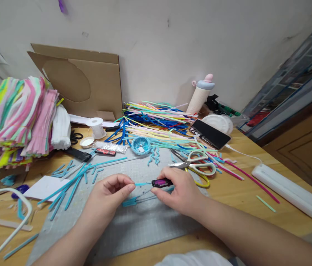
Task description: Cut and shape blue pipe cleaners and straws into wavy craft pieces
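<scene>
Above the grey cutting mat (108, 240), my left hand (114, 190) pinches one end of a short blue pipe cleaner (143, 184) between thumb and fingertips. My right hand (179, 188) grips a small black and purple tool (161, 183), whose exact kind I cannot make out. Its front end meets the other end of the pipe cleaner. Just below, a blue folded pipe-cleaner piece (129, 202) with long thin strands lies under my hands. Behind them sit a round blue fuzzy bowl shape (140, 146) and some curly blue strands (154, 155).
White-handled scissors (194, 162) lie right of the mat's back. Cut blue pipe cleaners (71, 188) spread at left. Colourful pipe cleaners (156, 125) pile along the wall, near a phone (210, 133) and bottle (200, 96). A white power strip (290, 192) lies at right.
</scene>
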